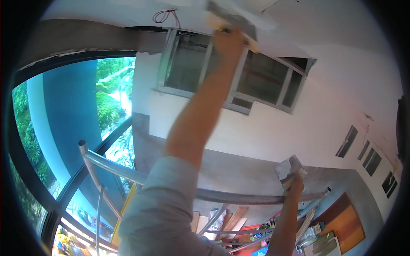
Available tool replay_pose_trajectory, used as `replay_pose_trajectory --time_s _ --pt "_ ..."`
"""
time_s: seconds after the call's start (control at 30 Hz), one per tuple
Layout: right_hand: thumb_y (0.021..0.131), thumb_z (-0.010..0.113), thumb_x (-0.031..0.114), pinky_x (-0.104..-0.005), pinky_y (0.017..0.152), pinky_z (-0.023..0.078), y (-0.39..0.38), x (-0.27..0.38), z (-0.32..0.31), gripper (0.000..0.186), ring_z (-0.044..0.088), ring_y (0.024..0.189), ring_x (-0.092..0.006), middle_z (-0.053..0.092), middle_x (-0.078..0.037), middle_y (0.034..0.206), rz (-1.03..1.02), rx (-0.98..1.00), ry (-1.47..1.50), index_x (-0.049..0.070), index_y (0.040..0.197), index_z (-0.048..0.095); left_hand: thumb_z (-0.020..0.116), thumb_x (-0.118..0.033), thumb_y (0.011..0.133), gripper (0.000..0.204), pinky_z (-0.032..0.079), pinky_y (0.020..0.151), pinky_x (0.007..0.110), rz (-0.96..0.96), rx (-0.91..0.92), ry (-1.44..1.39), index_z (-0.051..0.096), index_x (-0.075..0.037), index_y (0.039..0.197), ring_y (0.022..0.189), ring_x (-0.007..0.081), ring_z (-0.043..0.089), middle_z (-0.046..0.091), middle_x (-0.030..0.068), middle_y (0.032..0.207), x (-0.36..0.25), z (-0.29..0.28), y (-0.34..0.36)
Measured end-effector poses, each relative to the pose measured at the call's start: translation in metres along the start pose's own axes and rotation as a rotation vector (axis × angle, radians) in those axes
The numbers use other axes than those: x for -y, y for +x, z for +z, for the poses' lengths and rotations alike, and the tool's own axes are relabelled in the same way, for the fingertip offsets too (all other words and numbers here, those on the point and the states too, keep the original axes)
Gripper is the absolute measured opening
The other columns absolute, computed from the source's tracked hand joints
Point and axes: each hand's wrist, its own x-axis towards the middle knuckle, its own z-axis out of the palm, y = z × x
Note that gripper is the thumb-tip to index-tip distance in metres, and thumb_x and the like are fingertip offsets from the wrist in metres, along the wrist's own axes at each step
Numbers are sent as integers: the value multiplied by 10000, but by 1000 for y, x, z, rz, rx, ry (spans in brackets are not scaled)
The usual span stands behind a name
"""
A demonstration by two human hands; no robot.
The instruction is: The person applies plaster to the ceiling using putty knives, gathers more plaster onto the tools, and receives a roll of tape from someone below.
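Observation:
My left arm stretches up to the ceiling. Its hand is closed around the pale yellowish handle of a plastering trowel. The trowel's broad grey blade is at the white ceiling surface and smeared by motion; whether it touches cannot be told. Lower on the right, my right hand grips a wide putty knife. That knife's flat metal blade points up and left, with greyish-white material on it. The fingers of my right hand are partly hidden behind its handle side.
A metal scaffold rail runs across below my hands. Red wires hang from the ceiling near a framed window. Large glazing with a dark frame stands left. Boards and a white bag lie below.

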Motion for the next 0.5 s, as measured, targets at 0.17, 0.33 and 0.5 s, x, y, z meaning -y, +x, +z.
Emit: replay_pose_trajectory --time_s 0.17,0.33,0.5 --pt "950 568 200 -388 864 541 1 -1 -14 348 642 1013 -246 626 -107 1129 -37 -11 -65 39 1256 534 753 -222 770 508 495 918 402 78 147 533 594 -31 1213 1107 308 617 641 161 1178 167 -108 80" --pt "945 575 206 -397 882 533 0 4 -24 379 638 1023 -249 622 -105 1155 -41 51 -19 29 1276 527 769 -232 753 485 507 894 407 -569 280 59 594 -23 1153 1060 297 619 644 146 1114 163 -145 147" --pt "944 573 206 -412 893 532 16 -3 -37 406 627 1041 -262 604 -101 1169 -87 8 -32 24 1302 514 559 -198 915 216 550 745 458 -1192 -10 -1215 578 13 956 862 306 631 635 165 911 184 -130 201"
